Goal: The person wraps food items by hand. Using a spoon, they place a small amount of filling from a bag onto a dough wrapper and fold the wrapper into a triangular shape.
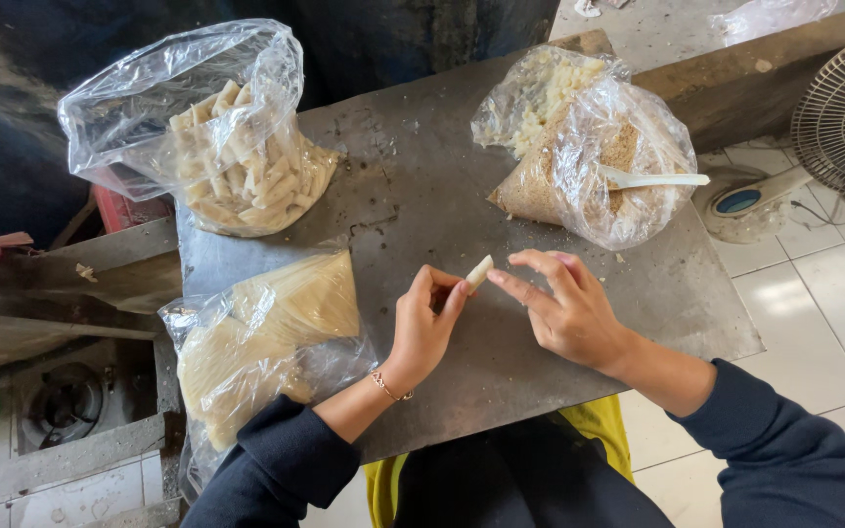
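The small pale roll (479,271) is being pinched over the middle of the grey bench (422,186), between the fingertips of both hands. The left hand (426,328) is curling closed around its near end, while the right hand (564,308) is nipping the far end with thumb and forefinger, other fingers spread loosely, probably to keep it steady. Just left, a clear bag of folded thin wrappers (266,342) is lying within easy reach. Farther left, a bag of finished rolls (237,161) is standing open. To the far right, a bag of crumbs (599,176) is holding a white spoon (652,180).
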